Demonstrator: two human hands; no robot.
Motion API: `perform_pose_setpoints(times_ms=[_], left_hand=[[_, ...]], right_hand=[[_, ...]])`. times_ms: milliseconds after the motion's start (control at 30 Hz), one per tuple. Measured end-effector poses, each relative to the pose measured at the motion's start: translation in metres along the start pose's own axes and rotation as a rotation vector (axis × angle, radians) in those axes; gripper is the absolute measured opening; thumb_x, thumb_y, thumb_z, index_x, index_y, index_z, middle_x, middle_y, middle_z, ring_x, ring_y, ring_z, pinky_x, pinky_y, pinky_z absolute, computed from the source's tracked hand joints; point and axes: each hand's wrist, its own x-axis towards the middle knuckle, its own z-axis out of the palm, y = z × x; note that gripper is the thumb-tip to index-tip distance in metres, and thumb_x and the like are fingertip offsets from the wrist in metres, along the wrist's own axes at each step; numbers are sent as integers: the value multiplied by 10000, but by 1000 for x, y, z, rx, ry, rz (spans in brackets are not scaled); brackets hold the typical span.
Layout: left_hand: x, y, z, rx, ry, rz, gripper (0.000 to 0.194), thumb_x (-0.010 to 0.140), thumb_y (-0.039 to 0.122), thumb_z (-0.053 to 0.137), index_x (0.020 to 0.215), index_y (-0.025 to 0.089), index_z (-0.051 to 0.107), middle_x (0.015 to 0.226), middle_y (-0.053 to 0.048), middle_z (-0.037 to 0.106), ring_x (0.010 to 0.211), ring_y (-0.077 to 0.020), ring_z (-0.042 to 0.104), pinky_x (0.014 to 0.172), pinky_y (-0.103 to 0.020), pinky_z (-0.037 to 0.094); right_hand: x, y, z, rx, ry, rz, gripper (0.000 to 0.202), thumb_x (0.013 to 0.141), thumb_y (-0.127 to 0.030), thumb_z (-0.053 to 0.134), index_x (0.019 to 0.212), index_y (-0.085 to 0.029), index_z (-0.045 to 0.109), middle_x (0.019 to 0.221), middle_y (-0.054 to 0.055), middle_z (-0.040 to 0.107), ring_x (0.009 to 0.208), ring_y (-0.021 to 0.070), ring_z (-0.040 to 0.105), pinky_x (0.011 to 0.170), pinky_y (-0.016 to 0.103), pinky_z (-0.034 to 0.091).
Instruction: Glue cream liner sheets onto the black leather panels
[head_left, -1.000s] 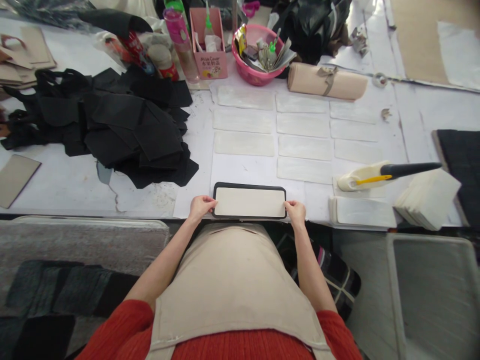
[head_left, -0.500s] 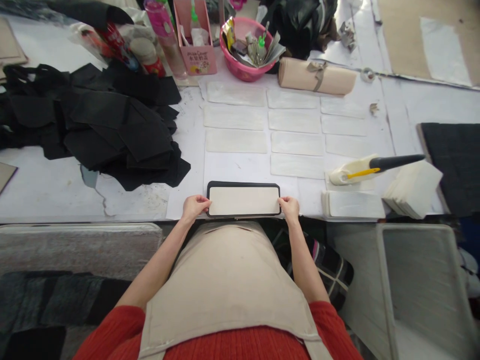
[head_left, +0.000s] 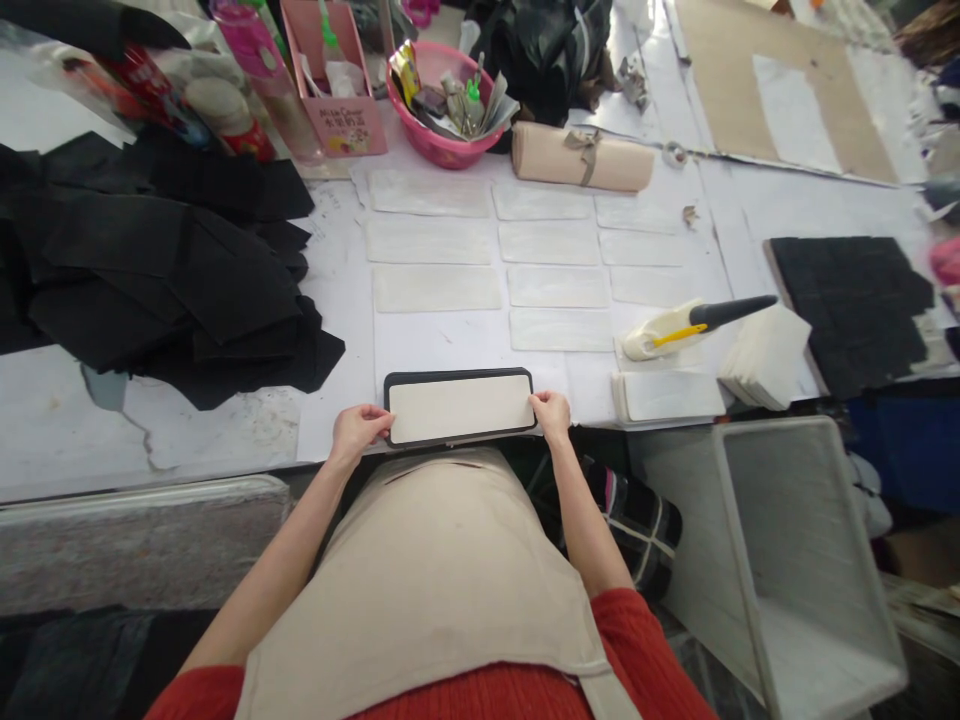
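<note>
Cream panel (head_left: 461, 408) over a black piece (head_left: 454, 376), near edge of our table (head_left: 247, 440), our left hand (head_left: 360, 430) and right hand (head_left: 553, 413) pinching its ends, white stack (head_left: 675, 395) to our right, black heap (head_left: 165, 270) left, pale strips (head_left: 437, 288) beyond, pink basin (head_left: 450, 152) farther.

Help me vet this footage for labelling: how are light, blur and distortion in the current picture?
Head view: left hand, right hand and cream panel look fairly sharp; head view: white strips nearly wash out against the pale tabletop; head view: the far-right edge looks soft; head view: the grey bin looks stretched, probably by wide-angle distortion.
</note>
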Motion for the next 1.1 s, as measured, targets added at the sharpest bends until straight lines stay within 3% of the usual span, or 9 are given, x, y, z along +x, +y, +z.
perform_pose_setpoints(times_ms=[1100], left_hand=[[5, -6, 1, -11, -25, 11, 298, 519, 392, 753, 655, 153, 640, 535, -28, 644, 467, -142, 590, 407, -213, 405]], right_hand=[[1, -4, 4, -26, 44, 50, 195, 756, -309, 607, 858, -193, 726, 915, 87, 745, 875, 236, 677, 767, 283, 474]])
